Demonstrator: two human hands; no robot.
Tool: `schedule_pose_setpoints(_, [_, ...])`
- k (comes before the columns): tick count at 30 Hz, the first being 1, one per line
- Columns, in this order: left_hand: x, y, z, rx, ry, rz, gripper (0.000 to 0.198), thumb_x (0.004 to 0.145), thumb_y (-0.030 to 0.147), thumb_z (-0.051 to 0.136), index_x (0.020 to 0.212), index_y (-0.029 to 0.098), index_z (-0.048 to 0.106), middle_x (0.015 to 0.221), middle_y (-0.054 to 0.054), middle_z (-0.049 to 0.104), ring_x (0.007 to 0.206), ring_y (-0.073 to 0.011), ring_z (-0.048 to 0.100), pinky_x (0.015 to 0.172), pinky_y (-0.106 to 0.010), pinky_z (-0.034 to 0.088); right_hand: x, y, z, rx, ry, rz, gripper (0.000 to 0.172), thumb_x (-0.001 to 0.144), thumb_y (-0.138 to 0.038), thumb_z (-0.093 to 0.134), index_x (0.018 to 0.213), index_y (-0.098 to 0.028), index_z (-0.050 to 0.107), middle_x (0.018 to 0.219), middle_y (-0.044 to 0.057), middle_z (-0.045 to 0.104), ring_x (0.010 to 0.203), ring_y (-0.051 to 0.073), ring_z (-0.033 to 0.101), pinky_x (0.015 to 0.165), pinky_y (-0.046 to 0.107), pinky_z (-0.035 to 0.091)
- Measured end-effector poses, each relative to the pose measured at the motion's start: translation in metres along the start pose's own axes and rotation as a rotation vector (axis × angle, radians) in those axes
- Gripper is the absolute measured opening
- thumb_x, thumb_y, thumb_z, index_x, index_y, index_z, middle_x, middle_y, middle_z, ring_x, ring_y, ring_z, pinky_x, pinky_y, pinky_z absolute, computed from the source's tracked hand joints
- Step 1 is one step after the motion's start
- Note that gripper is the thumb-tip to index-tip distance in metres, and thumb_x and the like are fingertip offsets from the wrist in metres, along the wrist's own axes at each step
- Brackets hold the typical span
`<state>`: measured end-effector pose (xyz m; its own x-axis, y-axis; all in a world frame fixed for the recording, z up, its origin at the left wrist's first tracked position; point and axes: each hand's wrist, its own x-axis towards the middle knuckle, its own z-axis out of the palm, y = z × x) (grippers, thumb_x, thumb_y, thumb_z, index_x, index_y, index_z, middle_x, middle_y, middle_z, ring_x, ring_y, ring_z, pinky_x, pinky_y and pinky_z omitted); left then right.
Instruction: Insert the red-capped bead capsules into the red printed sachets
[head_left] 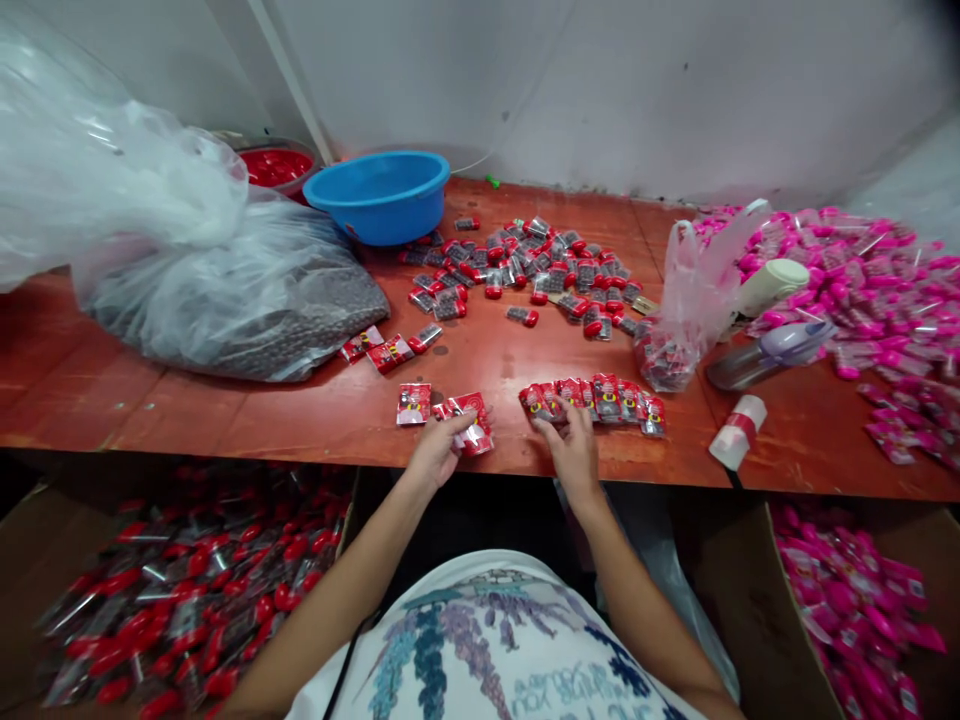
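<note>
My left hand [437,447] is closed, its thumb on top of a red printed card [475,432] near the table's front edge. Just left of it another red printed card [413,404] lies flat. My right hand [574,445] has its thumb and fingers closed on a small red packet [534,403] at the left end of a row. The rest of that row, several overlapping red packets [607,398] with dark contents, extends to the right. Part of the held packet is hidden by my fingers.
Small red-capped containers [525,265] lie heaped behind. A blue basin [379,200] and a clear bag of dark pieces [247,300] stand left. Rightward are a small plastic bag [679,320], a lilac-topped bottle [772,355], a white roll [739,432] and pink containers [870,280]. Filled boxes sit below.
</note>
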<state>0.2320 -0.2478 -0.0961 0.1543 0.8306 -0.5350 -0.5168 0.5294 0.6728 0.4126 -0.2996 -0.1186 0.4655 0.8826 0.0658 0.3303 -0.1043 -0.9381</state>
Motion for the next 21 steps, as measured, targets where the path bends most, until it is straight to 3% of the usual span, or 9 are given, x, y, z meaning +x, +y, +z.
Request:
schedule_pose_setpoints(2, [0.000, -0.001, 0.000, -0.019, 0.011, -0.009, 0.024, 0.059, 0.009, 0.077, 0.081, 0.009, 0.068, 0.079, -0.011, 0.072, 0.070, -0.0223, 0.068, 0.065, -0.034, 0.057, -0.002, -0.005, 0.006, -0.043, -0.028, -0.076, 0.044, 0.076, -0.039, 0.065, 0.116, -0.024, 0.061, 0.102, 0.006, 0.058, 0.079, 0.018, 0.057, 0.075, 0.032, 0.049])
schedule_pose_setpoints(6, [-0.002, -0.002, 0.003, -0.030, 0.011, 0.037, 0.024, 0.055, 0.009, 0.080, 0.076, 0.009, 0.068, 0.072, -0.006, 0.071, 0.063, -0.0159, 0.067, 0.064, -0.026, 0.056, -0.005, -0.024, 0.031, 0.109, -0.300, -0.125, 0.038, 0.081, -0.033, 0.060, 0.118, -0.024, 0.058, 0.087, 0.002, 0.061, 0.075, 0.016, 0.058, 0.071, 0.028, 0.049])
schedule_pose_setpoints(9, [-0.003, 0.003, 0.000, -0.006, 0.026, 0.066, 0.029, 0.053, 0.010, 0.082, 0.079, 0.009, 0.068, 0.074, -0.007, 0.071, 0.065, -0.0172, 0.067, 0.065, -0.028, 0.057, 0.006, -0.036, 0.043, 0.056, -0.403, -0.221, 0.037, 0.085, -0.026, 0.054, 0.122, -0.025, 0.055, 0.087, 0.001, 0.063, 0.078, 0.016, 0.060, 0.073, 0.028, 0.048])
schedule_pose_setpoints(14, [0.003, 0.016, -0.006, -0.021, 0.030, 0.088, 0.030, 0.053, 0.005, 0.080, 0.080, 0.009, 0.068, 0.076, -0.008, 0.072, 0.065, -0.0194, 0.068, 0.064, -0.031, 0.058, 0.047, -0.051, 0.046, -0.190, -0.614, -0.548, 0.041, 0.086, -0.017, 0.051, 0.125, -0.029, 0.055, 0.095, 0.002, 0.068, 0.086, 0.017, 0.063, 0.080, 0.029, 0.047])
schedule_pose_setpoints(17, [0.005, 0.023, -0.006, -0.071, 0.089, 0.095, 0.022, 0.058, 0.005, 0.076, 0.079, 0.009, 0.068, 0.076, -0.008, 0.071, 0.064, -0.0187, 0.068, 0.061, -0.030, 0.058, 0.087, -0.059, 0.052, -0.340, -0.739, -0.553, 0.036, 0.088, -0.020, 0.050, 0.121, -0.033, 0.058, 0.098, -0.001, 0.070, 0.086, 0.016, 0.064, 0.076, 0.025, 0.048])
schedule_pose_setpoints(18, [0.005, 0.026, -0.005, -0.089, 0.120, 0.095, 0.020, 0.059, 0.003, 0.074, 0.077, 0.009, 0.067, 0.076, -0.008, 0.071, 0.065, -0.0188, 0.068, 0.060, -0.030, 0.058, 0.104, -0.060, 0.055, -0.436, -0.704, -0.500, 0.033, 0.089, -0.021, 0.049, 0.118, -0.032, 0.060, 0.097, -0.001, 0.070, 0.084, 0.016, 0.064, 0.073, 0.024, 0.048])
schedule_pose_setpoints(19, [0.004, 0.029, -0.005, -0.106, 0.146, 0.091, 0.019, 0.060, 0.002, 0.073, 0.076, 0.009, 0.067, 0.075, -0.007, 0.071, 0.065, -0.0190, 0.068, 0.060, -0.031, 0.059, 0.121, -0.061, 0.058, -0.573, -0.588, -0.434, 0.030, 0.090, -0.023, 0.049, 0.116, -0.031, 0.061, 0.104, 0.000, 0.068, 0.088, 0.016, 0.064, 0.076, 0.024, 0.047])
schedule_pose_setpoints(21, [0.003, 0.033, -0.005, -0.143, 0.177, 0.101, 0.020, 0.058, -0.001, 0.073, 0.072, 0.010, 0.065, 0.072, -0.005, 0.070, 0.065, -0.0185, 0.068, 0.061, -0.032, 0.059, 0.154, -0.059, 0.067, -0.657, -0.464, -0.354, 0.033, 0.094, -0.024, 0.042, 0.124, -0.021, 0.056, 0.119, 0.012, 0.061, 0.100, 0.022, 0.060, 0.082, 0.031, 0.045])
